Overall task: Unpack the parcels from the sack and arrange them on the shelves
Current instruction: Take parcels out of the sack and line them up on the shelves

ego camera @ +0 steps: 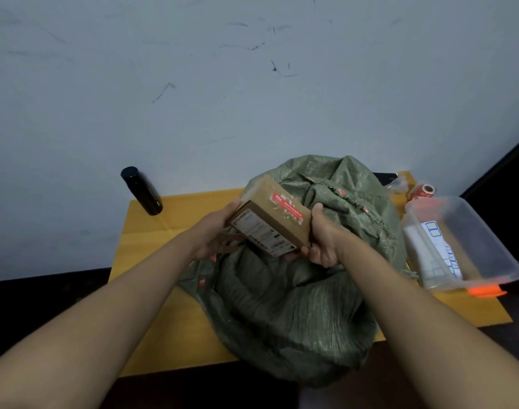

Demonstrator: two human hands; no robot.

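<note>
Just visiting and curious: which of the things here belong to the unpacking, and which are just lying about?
Part of the job:
- cardboard parcel, held by left hand and right hand
- green sack

Lying about:
- black bottle
- clear plastic tub
- tape roll
- yellow table

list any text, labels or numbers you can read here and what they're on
Nothing can be read for certain.
Cardboard parcel, red tape strip: white print, too blurred to read.
Parcel's white shipping label: barcode and small print, too small to read.
Clear plastic bin, white sheets inside with blue boxes: blurred.
Red tape roll: print unreadable.
Black bottle: no text visible.
</note>
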